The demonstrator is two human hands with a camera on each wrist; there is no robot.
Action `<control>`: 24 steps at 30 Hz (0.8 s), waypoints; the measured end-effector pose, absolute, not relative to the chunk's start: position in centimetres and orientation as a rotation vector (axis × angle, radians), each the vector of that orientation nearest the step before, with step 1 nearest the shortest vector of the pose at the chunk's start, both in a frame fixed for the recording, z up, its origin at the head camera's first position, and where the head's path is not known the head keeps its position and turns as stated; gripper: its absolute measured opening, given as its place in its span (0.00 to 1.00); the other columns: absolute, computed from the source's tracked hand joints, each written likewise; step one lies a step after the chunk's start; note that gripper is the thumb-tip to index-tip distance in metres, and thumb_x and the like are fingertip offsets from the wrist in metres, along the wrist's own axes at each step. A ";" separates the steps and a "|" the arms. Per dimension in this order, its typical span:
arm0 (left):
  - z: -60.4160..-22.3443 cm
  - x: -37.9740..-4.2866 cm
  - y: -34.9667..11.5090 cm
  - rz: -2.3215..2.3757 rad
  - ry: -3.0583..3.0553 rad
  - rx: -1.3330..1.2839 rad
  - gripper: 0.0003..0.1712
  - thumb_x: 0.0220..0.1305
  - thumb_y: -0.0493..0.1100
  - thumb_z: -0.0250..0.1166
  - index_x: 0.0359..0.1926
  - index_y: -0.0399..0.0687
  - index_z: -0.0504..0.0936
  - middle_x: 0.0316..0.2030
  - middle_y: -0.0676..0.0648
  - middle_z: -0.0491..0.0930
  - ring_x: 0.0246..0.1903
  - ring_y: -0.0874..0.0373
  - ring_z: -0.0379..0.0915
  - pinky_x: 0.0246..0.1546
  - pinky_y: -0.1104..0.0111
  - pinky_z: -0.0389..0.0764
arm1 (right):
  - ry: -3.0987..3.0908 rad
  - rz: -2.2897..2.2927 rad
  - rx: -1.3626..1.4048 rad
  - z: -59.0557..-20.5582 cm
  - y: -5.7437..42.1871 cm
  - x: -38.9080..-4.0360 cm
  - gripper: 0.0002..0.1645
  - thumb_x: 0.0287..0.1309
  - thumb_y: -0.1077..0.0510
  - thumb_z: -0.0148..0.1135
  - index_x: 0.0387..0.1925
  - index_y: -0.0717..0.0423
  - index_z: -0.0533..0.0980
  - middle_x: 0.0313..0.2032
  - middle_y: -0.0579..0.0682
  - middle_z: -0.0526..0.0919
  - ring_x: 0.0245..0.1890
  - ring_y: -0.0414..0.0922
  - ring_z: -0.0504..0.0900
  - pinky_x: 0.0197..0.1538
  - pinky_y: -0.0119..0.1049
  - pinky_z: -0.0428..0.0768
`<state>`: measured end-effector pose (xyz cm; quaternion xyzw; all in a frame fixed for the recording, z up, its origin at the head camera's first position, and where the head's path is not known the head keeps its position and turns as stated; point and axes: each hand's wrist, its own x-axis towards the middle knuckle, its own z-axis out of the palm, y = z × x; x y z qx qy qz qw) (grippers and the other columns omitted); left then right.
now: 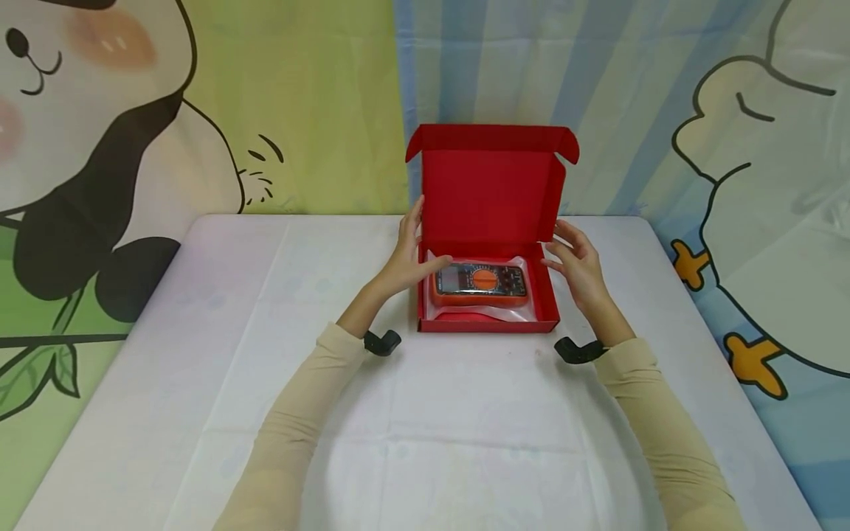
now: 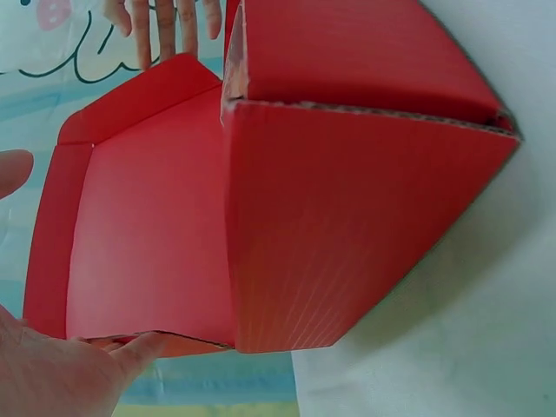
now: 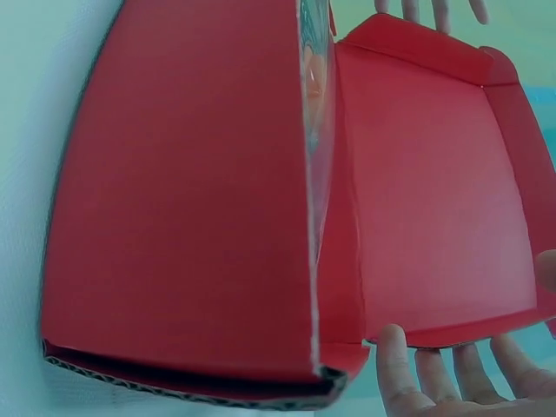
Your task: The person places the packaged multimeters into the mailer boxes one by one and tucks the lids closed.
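Observation:
A red cardboard box (image 1: 546, 295) stands on the table with its lid (image 1: 488, 195) raised upright at the back. Inside lies an orange and black multimeter (image 1: 481, 300) on clear plastic wrap (image 1: 513, 314). At the left side of the lid, my left hand (image 1: 406, 259) has its fingers extended along the edge and its thumb apart, over the box's left rim. My right hand (image 1: 579, 267) is at the opposite side. In the right wrist view, its fingertips (image 3: 393, 343) are at the lid's lower side edge, thumb apart. The box wall hides most of the multimeter in both wrist views.
A white cloth covers the table (image 1: 438, 450). Behind it hangs a printed curtain (image 1: 319, 110) with cartoon animals. A black wrist camera mount (image 1: 382, 343) sits at the left wrist, another mount (image 1: 578, 350) at the right, both close to the box's front corners.

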<state>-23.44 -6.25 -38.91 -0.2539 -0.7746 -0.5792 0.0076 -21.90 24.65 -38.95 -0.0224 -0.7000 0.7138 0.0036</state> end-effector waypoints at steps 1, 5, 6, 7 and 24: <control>-38.7 -23.3 -6.3 -1.826 -2.418 -0.793 0.61 0.58 0.38 0.67 0.77 0.47 0.31 0.75 0.39 0.35 0.74 0.43 0.34 0.70 0.45 0.51 | -2.184 2.245 -0.065 -39.0 24.7 -21.9 0.35 0.69 0.54 0.55 0.74 0.51 0.56 0.72 0.54 0.59 0.68 0.54 0.64 0.64 0.50 0.69; -37.3 -22.2 -6.3 -1.878 -2.407 -0.797 0.59 0.58 0.35 0.66 0.76 0.41 0.31 0.74 0.34 0.34 0.74 0.39 0.34 0.70 0.43 0.51 | -2.170 2.246 -0.042 -39.2 24.8 -21.9 0.33 0.69 0.56 0.54 0.72 0.54 0.58 0.71 0.57 0.60 0.62 0.49 0.69 0.60 0.43 0.75; -36.9 -21.9 -6.3 -1.886 -2.406 -0.797 0.59 0.58 0.34 0.65 0.76 0.39 0.31 0.73 0.33 0.34 0.74 0.37 0.34 0.70 0.43 0.51 | -2.161 2.251 -0.034 -39.2 24.9 -21.9 0.32 0.70 0.57 0.53 0.72 0.55 0.58 0.70 0.59 0.60 0.61 0.49 0.69 0.58 0.41 0.76; -36.6 -21.7 -6.3 -1.892 -2.408 -0.794 0.58 0.58 0.33 0.65 0.75 0.38 0.32 0.73 0.32 0.34 0.74 0.37 0.34 0.69 0.42 0.51 | -2.156 2.253 -0.026 -39.2 24.9 -21.9 0.32 0.70 0.58 0.53 0.72 0.56 0.58 0.70 0.60 0.61 0.60 0.48 0.70 0.57 0.39 0.78; -39.7 -22.8 -6.8 -1.888 -2.395 -0.764 0.56 0.59 0.41 0.67 0.77 0.54 0.37 0.74 0.44 0.39 0.74 0.49 0.40 0.67 0.44 0.59 | -2.120 2.290 -0.020 -39.3 24.5 -21.4 0.34 0.69 0.62 0.51 0.73 0.55 0.54 0.68 0.61 0.59 0.54 0.40 0.72 0.53 0.32 0.79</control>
